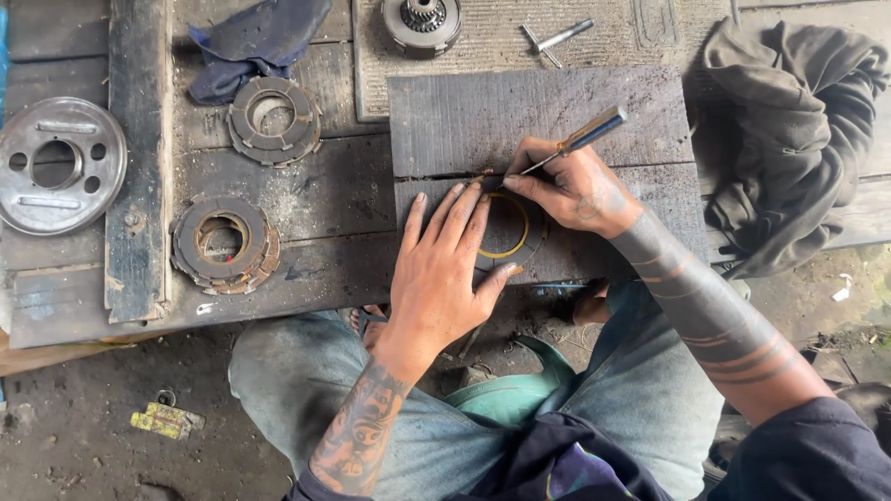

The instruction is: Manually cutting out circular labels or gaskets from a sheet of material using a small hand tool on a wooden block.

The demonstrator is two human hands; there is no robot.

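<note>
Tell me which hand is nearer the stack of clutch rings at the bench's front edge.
Left. The left hand lies flat on a ring just right of that stack of clutch rings; the right hand, holding a screwdriver, is farther right.

Place: you sit in a rough repair workshop, most likely for small engines or motorcycles.
Bench: just beyond your hands lies a low platform of dark, oil-stained wooden planks (306, 195).
Parts: left of your left hand (444, 269) stand two stacks of clutch friction discs (225, 244) (275, 119), and further left a round steel pressure plate (58, 164); up past your right hand (568, 188) sits a clutch hub (422, 22).
Tools: your right hand holds a screwdriver (583, 138) over a clutch ring (512, 227); a small T-wrench (553, 40) lies beyond it.
Rags: a blue cloth (249, 46) up left, a grey cloth (789, 139) at your right.
Floor: grimy bare concrete (93, 436) under your knees.
</note>
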